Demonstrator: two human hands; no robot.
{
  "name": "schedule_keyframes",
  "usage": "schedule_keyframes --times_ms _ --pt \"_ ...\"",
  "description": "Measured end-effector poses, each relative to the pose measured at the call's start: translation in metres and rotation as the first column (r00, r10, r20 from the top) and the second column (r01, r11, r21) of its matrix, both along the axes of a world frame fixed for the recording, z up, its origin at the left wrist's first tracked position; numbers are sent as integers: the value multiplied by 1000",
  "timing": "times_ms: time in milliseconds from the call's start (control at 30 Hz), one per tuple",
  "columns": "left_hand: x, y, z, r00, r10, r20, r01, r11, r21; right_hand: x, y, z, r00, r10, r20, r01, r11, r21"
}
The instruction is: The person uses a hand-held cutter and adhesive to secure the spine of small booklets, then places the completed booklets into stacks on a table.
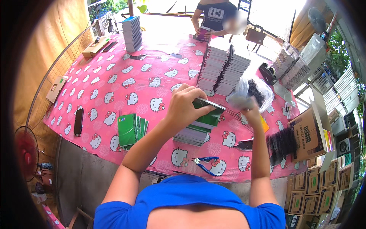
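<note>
My left hand (187,102) is closed on a small green notebook (199,103), tilted up with its punched edge toward the right. A thin spiral coil (237,116) runs from that edge down to the right. Beneath the notebook stands a stack of similar notebooks (190,136), green on top. Over by a clear plastic bag (265,93) with dark coils inside is my right hand (249,110). Motion smears its fingers, so what they hold, if anything, does not show. Blue-handled cutting pliers (206,164) lie near the table's front edge.
Fanned green notebooks (131,129) and a phone (78,121) lie to the left. Tall notebook stacks (217,70) stand ahead, another (132,36) far left. Black coils (280,147) and a cardboard box (309,131) sit at right. Another person (215,19) holds a purple notebook across the table.
</note>
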State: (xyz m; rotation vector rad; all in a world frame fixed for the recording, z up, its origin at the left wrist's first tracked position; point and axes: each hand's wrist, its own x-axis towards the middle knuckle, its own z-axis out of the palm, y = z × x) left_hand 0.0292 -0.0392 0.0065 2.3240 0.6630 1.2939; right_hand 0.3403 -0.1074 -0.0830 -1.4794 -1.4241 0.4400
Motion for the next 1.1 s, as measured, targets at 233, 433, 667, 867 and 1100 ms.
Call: schedule_keyframes --times_ms 233,433,667,867,1100 --pt "1 -4 3 1000 15 -8 -16 981 -195 -40 5 105 939 281 -198 -279 960 37" --pt "1 2 1 1000 28 -9 -30 988 -153 -51 2 121 982 185 -22 -186 982 -26" --pt "-1 -1 3 1000 -11 -1 11 991 -133 -41 14 107 898 311 311 -347 935 68" --pt "-2 1 5 999 -35 -22 28 964 -264 -55 27 114 965 209 157 -179 966 -184" --pt "-19 9 -6 982 70 178 -19 961 -275 -77 40 112 935 327 -141 -332 943 -17"
